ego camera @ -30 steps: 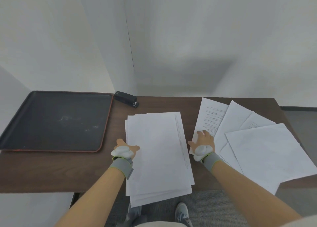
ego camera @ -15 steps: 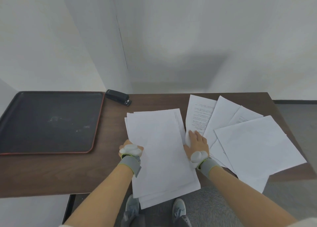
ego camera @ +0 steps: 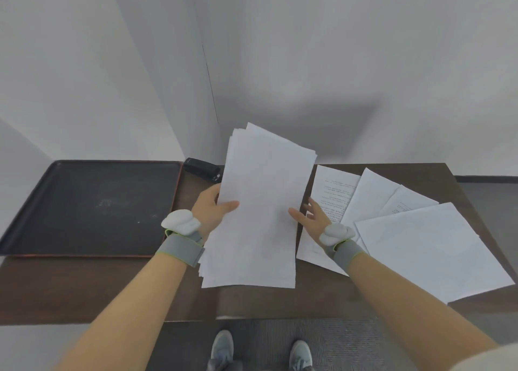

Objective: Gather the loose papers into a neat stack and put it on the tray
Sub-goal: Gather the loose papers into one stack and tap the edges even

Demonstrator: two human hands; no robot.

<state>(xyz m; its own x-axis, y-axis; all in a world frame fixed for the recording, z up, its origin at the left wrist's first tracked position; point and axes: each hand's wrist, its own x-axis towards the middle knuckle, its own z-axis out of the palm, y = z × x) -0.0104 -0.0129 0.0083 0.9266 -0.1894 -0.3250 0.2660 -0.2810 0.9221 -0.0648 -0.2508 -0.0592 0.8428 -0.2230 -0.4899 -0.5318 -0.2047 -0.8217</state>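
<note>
I log: part stack [ego camera: 260, 230], centre, gripped in left hand [ego camera: 208, 211]; right hand [ego camera: 312, 220] straight-fingered at its edge. Sheets [ego camera: 420, 247] right, ungathered; tray [ego camera: 70, 216] left, unloaded.

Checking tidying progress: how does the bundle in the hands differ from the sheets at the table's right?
The bundle is raised and tilted, gripped by the left hand; the loose sheets lie flat on the table. The bundle's pages are roughly squared together; the loose sheets are fanned out, overlapping at angles. Both are white paper, and neither is on the tray yet.
</note>
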